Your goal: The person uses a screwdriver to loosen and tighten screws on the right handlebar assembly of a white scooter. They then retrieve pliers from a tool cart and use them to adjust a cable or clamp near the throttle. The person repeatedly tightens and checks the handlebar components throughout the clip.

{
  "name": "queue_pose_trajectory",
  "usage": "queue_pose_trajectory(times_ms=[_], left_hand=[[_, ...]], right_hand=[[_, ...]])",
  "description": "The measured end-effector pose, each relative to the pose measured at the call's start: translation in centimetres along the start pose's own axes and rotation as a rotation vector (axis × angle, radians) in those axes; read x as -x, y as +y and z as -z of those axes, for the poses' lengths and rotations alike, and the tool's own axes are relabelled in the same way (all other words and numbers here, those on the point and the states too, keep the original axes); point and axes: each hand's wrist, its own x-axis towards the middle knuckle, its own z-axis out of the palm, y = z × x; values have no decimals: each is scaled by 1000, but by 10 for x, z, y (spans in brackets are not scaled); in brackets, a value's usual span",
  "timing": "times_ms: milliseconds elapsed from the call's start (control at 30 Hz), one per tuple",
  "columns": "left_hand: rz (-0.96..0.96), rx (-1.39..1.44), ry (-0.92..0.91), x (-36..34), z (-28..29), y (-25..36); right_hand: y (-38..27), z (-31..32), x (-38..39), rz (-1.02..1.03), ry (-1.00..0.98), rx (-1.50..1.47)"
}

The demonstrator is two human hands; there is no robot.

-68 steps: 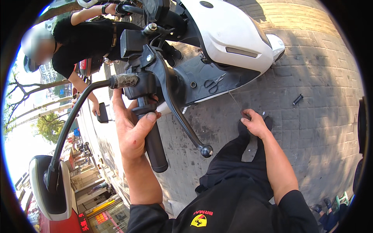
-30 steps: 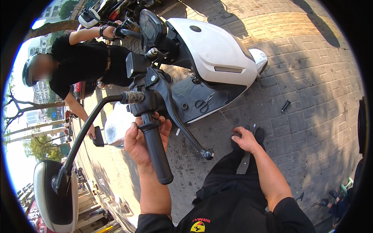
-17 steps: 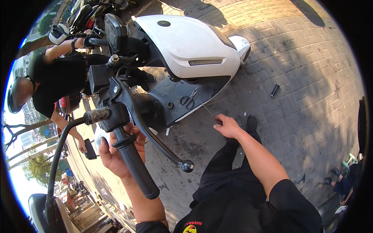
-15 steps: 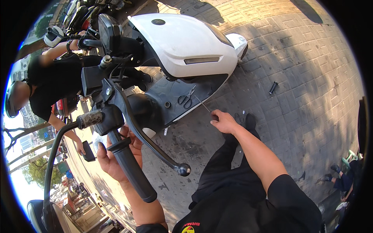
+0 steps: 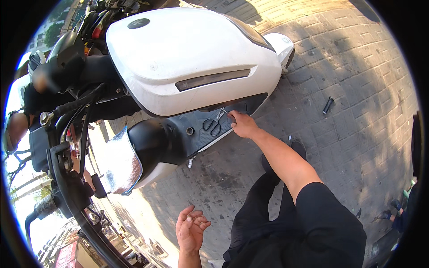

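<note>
My left hand (image 5: 192, 228) is raised over the pavement, fingers loosely curled and apart, holding nothing. Reaching down to the edge of the scooter's dark footboard (image 5: 196, 144), my right hand (image 5: 243, 125) has its fingers pinched together; what they hold, if anything, is hardly visible. Black-handled scissors (image 5: 214, 127) lie on the footboard just left of that hand. A small dark ring (image 5: 190, 131) sits further left on the board. Above it spreads the white front panel (image 5: 187, 53) of the scooter, with the handlebar (image 5: 67, 187) at the left.
A black cylindrical grip (image 5: 328, 105) lies on the paving to the right. Silvery foil material (image 5: 123, 163) covers part of the seat. Someone in dark clothes (image 5: 107, 107) stands beyond the scooter, a dark phone (image 5: 99, 186) in hand. Other seated people show at the right rim.
My left hand has left the handlebar grip and dropped toward me. My right hand, which held a thin rod, has moved up and left to the footboard. The view has shifted closer over the front panel.
</note>
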Motion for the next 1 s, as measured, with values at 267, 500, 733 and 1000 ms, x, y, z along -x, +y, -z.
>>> queue_pose_trajectory(times_ms=[267,500,733,1000], left_hand=[[91,-55,147,-10,-4,-49],[85,-151,224,-14,-15,-55],[120,-189,153,-5,-38,-24],[-86,-166,-28,33,-67,37]], right_hand=[[55,-33,-39,-4,-19,327],[77,-46,-54,-4,-26,526],[65,-24,4,67,21,424],[3,31,126,-164,-226,318]])
